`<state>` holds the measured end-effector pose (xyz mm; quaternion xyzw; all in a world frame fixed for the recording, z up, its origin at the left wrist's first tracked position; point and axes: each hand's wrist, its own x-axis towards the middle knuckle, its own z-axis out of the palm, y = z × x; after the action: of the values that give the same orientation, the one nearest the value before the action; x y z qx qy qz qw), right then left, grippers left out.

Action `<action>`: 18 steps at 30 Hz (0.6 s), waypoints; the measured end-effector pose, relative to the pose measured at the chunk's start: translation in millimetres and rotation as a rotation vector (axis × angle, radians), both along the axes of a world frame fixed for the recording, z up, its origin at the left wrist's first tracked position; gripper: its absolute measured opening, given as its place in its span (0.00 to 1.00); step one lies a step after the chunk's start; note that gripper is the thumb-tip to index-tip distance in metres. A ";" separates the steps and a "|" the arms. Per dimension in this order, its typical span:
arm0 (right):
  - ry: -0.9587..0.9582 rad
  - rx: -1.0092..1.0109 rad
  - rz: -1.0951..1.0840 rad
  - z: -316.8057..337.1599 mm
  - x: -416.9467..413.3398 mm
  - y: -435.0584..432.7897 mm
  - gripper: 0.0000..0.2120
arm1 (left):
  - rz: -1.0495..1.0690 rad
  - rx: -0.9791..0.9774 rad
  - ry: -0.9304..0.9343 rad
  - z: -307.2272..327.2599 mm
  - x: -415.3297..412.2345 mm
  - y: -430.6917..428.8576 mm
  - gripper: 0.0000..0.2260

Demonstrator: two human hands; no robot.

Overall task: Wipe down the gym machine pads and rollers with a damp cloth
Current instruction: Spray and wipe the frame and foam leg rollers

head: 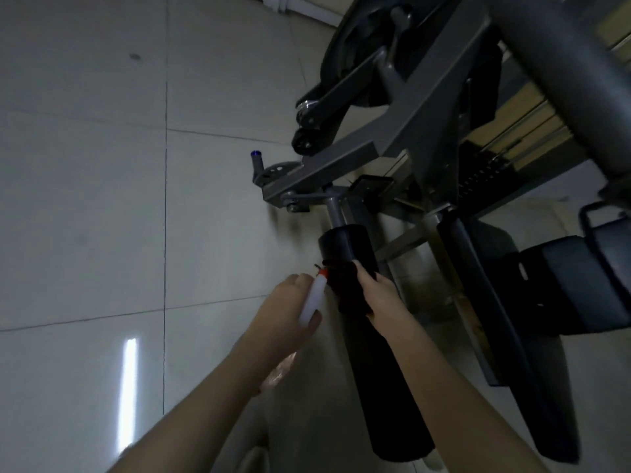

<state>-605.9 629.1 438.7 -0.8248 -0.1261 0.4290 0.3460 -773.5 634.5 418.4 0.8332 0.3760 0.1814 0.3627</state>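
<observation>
A long black foam roller (pixel 348 249) of the grey gym machine (pixel 420 121) runs from the middle of the view down toward me. My right hand (pixel 377 293) grips a dark cloth (pixel 346 291) wrapped against the roller's upper part. My left hand (pixel 290 305) holds a white spray bottle (pixel 312 300) with a red nozzle, just left of the cloth and pointing up at the roller. A second black roller (pixel 485 302) lies parallel on the right. A black seat pad (pixel 580 285) sits at the far right.
Glossy pale floor tiles (pixel 102 199) fill the left half, with a light reflection at the lower left. The machine's grey frame, a pivot bracket (pixel 276 172) with a blue-capped pin, and a black cam wheel (pixel 362 46) stand above the rollers. The weight stack (pixel 485 175) shows behind.
</observation>
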 end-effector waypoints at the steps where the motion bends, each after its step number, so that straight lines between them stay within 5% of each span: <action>1: 0.032 -0.002 -0.032 4.4 -2.4 2.2 0.24 | -0.006 -0.008 0.012 1.8 -4.3 8.0 0.30; 4: 0.131 0.014 -0.141 13.4 -21.1 9.1 0.17 | -0.011 -0.051 0.021 8.9 -16.8 29.9 0.31; 8: 0.138 0.039 -0.209 22.9 -52.9 23.6 0.25 | 0.066 -0.188 -0.081 18.7 -34.8 63.6 0.14; 13: 0.285 0.072 -0.387 66.9 -91.9 48.4 0.29 | -0.034 -0.210 -0.071 42.9 -61.1 100.0 0.16; 15: 0.301 0.120 -0.446 90.6 -103.3 57.7 0.26 | -0.098 -0.190 -0.070 65.8 -68.5 117.7 0.22; 18: 0.340 0.186 -0.464 123.3 -112.2 66.1 0.19 | -0.169 -0.208 -0.032 102.2 -73.5 144.3 0.17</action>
<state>-718.0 695.2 562.0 -0.7127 0.0868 0.4569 0.5251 -847.0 778.8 520.5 0.8168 0.3153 0.1234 0.4671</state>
